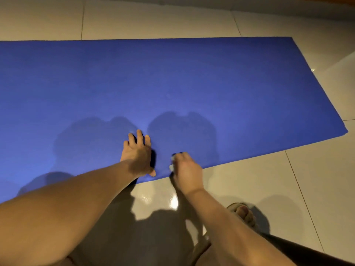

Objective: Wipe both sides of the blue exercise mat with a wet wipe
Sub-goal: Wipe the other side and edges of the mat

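Our left hand (137, 154) presses flat, fingers spread, on the blue mat (192, 83); our right hand (187, 169) grips the wet wipe (172, 166) near its edge.

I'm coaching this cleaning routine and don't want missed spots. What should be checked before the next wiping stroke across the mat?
1. Blue mat lying flat on the tiled floor: ok, no folds in the part in view.
2. Left hand steadying the mat: ok, fingers spread flat by the near edge.
3. Wet wipe held in the right hand: ok, though only a bit of it shows.
4. Wipe at the mat: ok, at the near edge.
5. Wipe damp enough: cannot tell.
6. Underside wiped: cannot tell.
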